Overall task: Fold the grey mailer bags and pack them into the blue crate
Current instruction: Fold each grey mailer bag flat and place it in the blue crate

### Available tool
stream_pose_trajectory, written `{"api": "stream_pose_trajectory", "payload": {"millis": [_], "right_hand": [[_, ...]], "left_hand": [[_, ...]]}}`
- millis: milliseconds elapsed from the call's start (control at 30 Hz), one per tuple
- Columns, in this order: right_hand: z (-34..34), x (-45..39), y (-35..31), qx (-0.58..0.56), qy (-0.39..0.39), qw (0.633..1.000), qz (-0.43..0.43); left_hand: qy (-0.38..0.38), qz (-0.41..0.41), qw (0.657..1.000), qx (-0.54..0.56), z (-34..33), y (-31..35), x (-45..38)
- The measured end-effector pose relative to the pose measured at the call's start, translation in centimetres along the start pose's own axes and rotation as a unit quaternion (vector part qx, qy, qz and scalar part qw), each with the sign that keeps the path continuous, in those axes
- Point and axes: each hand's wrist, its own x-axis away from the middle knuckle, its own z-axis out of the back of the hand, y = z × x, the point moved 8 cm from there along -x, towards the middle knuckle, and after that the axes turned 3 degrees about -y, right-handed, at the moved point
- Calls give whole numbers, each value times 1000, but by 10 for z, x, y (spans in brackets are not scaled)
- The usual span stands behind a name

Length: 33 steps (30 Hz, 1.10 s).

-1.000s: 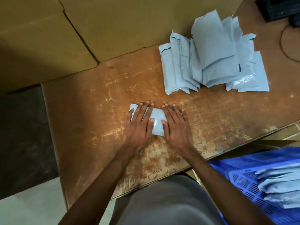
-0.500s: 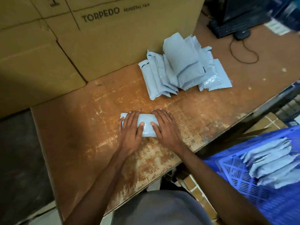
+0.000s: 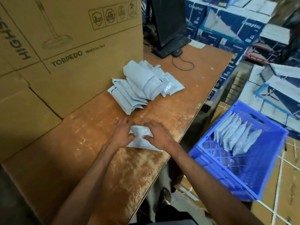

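A folded grey mailer bag (image 3: 140,140) lies on the worn wooden table (image 3: 97,151) in front of me. My left hand (image 3: 122,133) grips its left side and my right hand (image 3: 158,133) grips its right side, thumbs pinching the top. A heap of unfolded grey mailer bags (image 3: 142,85) sits further back on the table. To the right, below the table's edge, stands the blue crate (image 3: 267,168) with several folded grey bags (image 3: 235,133) leaning in a row inside it.
Large cardboard boxes (image 3: 65,59) printed TORPEDO line the table's left and back. A black keyboard (image 3: 172,47), mouse (image 3: 177,53) and monitor stand at the far end. Stacked blue and white cartons (image 3: 235,30) fill the right background.
The camera has swung up and right, bringing the crate and the far room into view. Both hands went from pressing flat on the folded bag to gripping its sides.
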Motion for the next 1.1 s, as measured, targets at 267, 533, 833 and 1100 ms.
{"api": "stream_pose_trajectory", "payload": {"millis": [267, 533, 833, 1100], "right_hand": [[55, 47, 42, -49, 42, 992, -105], [93, 130, 128, -68, 182, 950, -244], [100, 223, 238, -137, 313, 871, -353], [97, 294, 339, -170, 362, 819, -411]], "left_hand": [[88, -198, 976, 3, 20, 95, -36], [145, -187, 962, 136, -1, 199, -56], [-43, -96, 926, 362, -113, 327, -104], [-113, -64, 899, 419, -200, 438, -134]]}}
